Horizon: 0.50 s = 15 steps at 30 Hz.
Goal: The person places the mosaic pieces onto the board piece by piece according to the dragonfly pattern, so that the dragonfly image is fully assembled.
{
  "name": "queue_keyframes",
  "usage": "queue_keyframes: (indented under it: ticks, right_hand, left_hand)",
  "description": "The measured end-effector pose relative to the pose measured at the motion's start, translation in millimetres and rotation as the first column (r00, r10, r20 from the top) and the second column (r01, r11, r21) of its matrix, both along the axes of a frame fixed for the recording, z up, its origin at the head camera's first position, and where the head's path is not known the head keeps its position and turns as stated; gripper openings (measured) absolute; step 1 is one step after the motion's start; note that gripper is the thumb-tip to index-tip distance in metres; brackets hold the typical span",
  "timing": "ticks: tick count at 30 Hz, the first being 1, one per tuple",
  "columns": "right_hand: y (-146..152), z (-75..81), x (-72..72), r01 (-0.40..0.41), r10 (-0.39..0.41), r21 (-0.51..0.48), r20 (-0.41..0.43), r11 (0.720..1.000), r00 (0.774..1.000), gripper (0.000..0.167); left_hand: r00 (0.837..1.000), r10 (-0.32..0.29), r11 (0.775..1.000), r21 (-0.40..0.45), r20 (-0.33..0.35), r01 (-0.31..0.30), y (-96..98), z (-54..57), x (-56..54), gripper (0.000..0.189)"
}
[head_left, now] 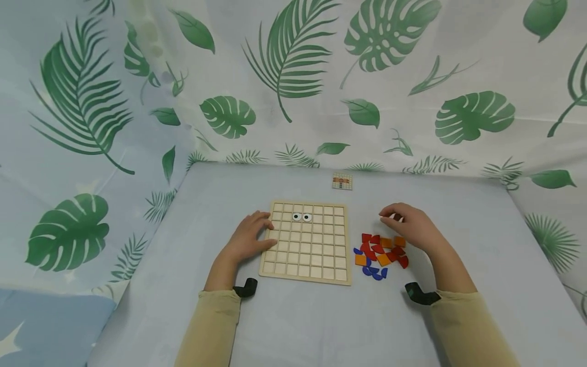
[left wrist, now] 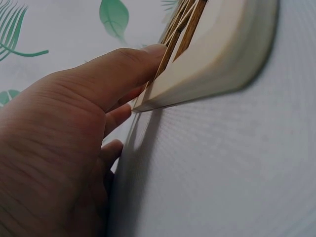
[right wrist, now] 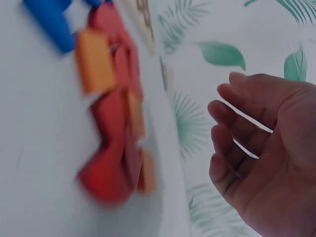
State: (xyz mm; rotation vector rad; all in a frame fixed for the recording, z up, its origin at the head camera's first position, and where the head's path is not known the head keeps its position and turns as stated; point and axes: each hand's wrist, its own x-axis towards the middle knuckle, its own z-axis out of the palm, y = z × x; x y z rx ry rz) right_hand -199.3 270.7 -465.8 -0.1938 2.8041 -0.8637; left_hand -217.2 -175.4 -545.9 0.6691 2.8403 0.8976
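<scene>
A square wooden grid board (head_left: 304,242) lies on the table, with two round eye pieces (head_left: 301,217) in neighbouring squares near its far side. At the board's left edge, my left hand (head_left: 249,235) holds the rim, the thumb on top and the other fingers along the side. The left wrist view shows that thumb against the board's frame (left wrist: 197,74). My right hand (head_left: 411,224) hovers over the table beyond a pile of pieces (head_left: 378,248), its fingers loosely curved. Nothing shows between those fingers in the right wrist view, where red pieces (right wrist: 106,173) appear blurred beside the hand.
Red, orange and blue flat pieces make up the pile right of the board. Behind the board lies a small patterned card (head_left: 342,181). Leaf-printed cloth (head_left: 312,76) hangs behind and beside the pale table (head_left: 298,326).
</scene>
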Motion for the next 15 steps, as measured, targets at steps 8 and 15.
queue_keyframes:
  ticks: [8, 15]
  right_hand:
    - [33, -13.2, 25.3, -0.002, 0.005, -0.032, 0.077, 0.999, 0.997, 0.032]
    - [57, -36.3, 41.6, -0.047, 0.047, -0.009, 0.053, 0.999, 0.997, 0.022]
  left_hand:
    - [1.000, 0.001, 1.000, 0.005, 0.008, -0.001, -0.8, 2.8, 2.0, 0.033]
    - [1.000, 0.001, 1.000, 0.000, 0.008, -0.001, -0.2, 3.1, 1.1, 0.033]
